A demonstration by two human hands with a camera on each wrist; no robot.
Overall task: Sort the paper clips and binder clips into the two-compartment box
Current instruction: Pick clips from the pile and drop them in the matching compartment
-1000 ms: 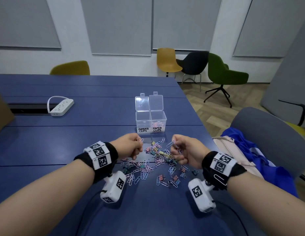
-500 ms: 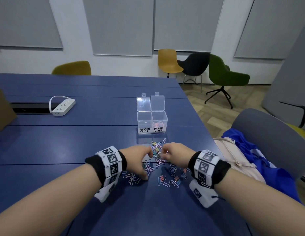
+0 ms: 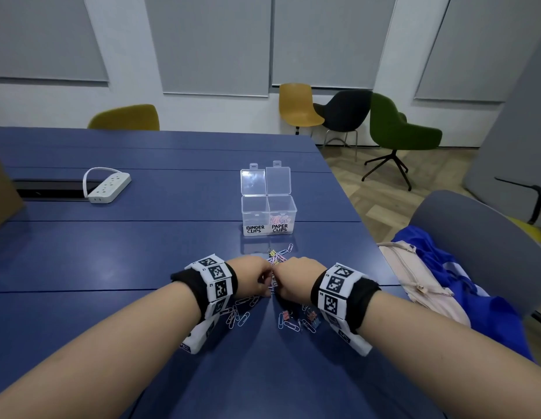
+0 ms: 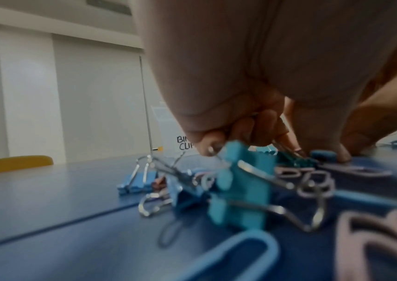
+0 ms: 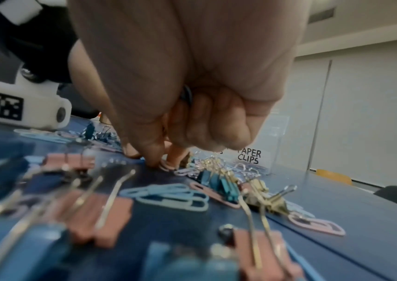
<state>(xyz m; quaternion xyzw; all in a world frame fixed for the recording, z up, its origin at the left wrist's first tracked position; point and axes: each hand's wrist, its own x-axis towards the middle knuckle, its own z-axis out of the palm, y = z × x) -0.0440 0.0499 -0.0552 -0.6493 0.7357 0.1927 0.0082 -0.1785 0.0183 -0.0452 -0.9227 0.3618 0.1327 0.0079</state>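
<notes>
A mixed pile of coloured paper clips and binder clips (image 3: 281,255) lies on the blue table (image 3: 112,261), in front of the clear two-compartment box (image 3: 254,207) with both lids up. Its right side, labelled PAPER CLIPS (image 5: 250,156), holds several paper clips; no clips show in the BINDER CLIPS side. Both hands are down on the pile, almost touching. My left hand (image 3: 267,285) has curled fingers with wire showing between them (image 4: 255,114), behind a teal binder clip (image 4: 240,182). My right hand (image 3: 278,285) keeps clips in its curled fingers and pinches a pink paper clip (image 5: 166,165).
A white power strip (image 3: 109,186) lies far left by a cable slot (image 3: 48,192). The table's right edge runs close to the box. A grey chair (image 3: 474,237) beside it carries a blue cloth (image 3: 438,261) and a beige bag (image 3: 414,276). Loose clips (image 3: 296,320) lie under my wrists.
Both hands have come down from above the pile onto it and moved together towards its middle. The box has not moved.
</notes>
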